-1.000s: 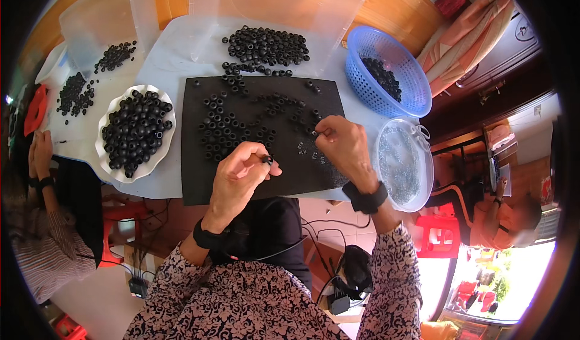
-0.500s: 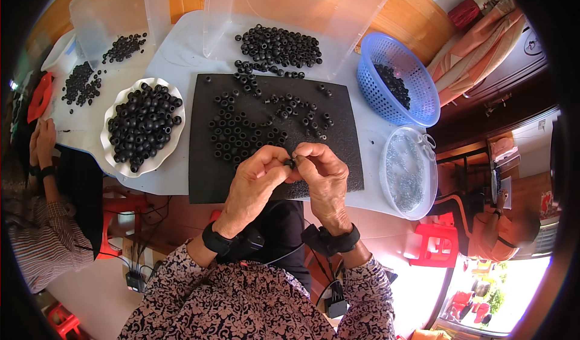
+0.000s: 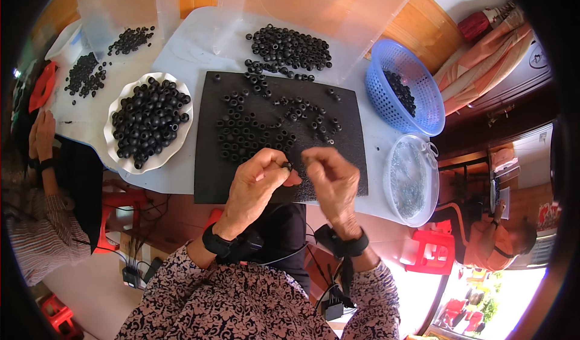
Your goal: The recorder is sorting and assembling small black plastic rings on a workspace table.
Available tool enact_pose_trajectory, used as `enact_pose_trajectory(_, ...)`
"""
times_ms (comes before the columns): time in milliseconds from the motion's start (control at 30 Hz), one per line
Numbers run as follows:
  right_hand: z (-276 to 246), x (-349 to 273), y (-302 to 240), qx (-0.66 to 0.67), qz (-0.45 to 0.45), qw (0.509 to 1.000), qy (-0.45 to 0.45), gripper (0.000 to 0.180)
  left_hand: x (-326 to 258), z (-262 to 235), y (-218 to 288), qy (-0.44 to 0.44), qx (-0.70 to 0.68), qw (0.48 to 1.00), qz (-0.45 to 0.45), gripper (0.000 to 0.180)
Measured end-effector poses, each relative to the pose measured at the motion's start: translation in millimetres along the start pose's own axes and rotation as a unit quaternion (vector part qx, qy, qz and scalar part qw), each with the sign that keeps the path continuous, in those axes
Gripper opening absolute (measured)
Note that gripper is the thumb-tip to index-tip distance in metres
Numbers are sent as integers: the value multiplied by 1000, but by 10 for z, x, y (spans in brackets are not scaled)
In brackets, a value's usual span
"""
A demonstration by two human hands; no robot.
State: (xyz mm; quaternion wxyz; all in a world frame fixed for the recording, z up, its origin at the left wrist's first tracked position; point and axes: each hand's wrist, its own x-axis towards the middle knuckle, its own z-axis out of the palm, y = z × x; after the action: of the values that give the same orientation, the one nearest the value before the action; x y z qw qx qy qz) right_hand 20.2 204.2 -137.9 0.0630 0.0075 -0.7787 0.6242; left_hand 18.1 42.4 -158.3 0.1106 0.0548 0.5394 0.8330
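My left hand point(image 3: 257, 183) is closed, pinching a small black bead point(image 3: 286, 166) between thumb and forefinger. A short gap to its right, my right hand point(image 3: 333, 183) is closed too, slightly blurred, its thumb against the curled forefinger; anything in that pinch is too small to make out. Both hands hover over the near part of a black mat point(image 3: 205, 177). Beyond them on the mat lie many loose black ring-like beads point(image 3: 244, 131), most with their holes facing up. A white scalloped dish point(image 3: 113, 107) heaped with round black beads point(image 3: 148, 122) stands left of the mat.
A blue perforated basket point(image 3: 386, 98) with black pieces and a clear round tub point(image 3: 432, 186) of glassy bits stand at right. More beads point(image 3: 290, 47) lie behind the mat, before clear plastic bins point(image 3: 241, 13). At left, another person's hands point(image 3: 43, 134) rest by the table edge.
My hands have come apart; the right has moved away to the right. The bead stays in the left fingers. The whole view has shifted slightly.
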Motion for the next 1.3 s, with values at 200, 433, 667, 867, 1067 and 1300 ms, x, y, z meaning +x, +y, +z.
enact_pose_trajectory(200, 6, 739, -64, -214, -207, 953, -52, 17, 22, -68, -94, -6, 80, 997, -12, 12)
enact_pose_trajectory(433, 248, 1042, 22, -329, -308, 866, -217, 18, 4, -53, -100, -10, 103, 994, 23, 15)
enact_pose_trajectory(667, 95, 956, -14, -320, -219, 917, -97, 15, -2, -58, -64, -13, 94, 995, 13, 15)
enact_pose_trajectory(867, -6, 432, -170, -177, -131, 965, -139, 16, 19, -86, -70, 7, 44, 999, 6, 14)
enact_pose_trajectory(1067, -80, 152, -112, 4, -7, 986, -169, 16, 31, -69, -57, -3, 64, 998, 18, 14)
enact_pose_trajectory(1300, -116, 58, -54, 65, -39, 990, -116, 20, 5, 4, -38, -28, 79, 996, 17, 14)
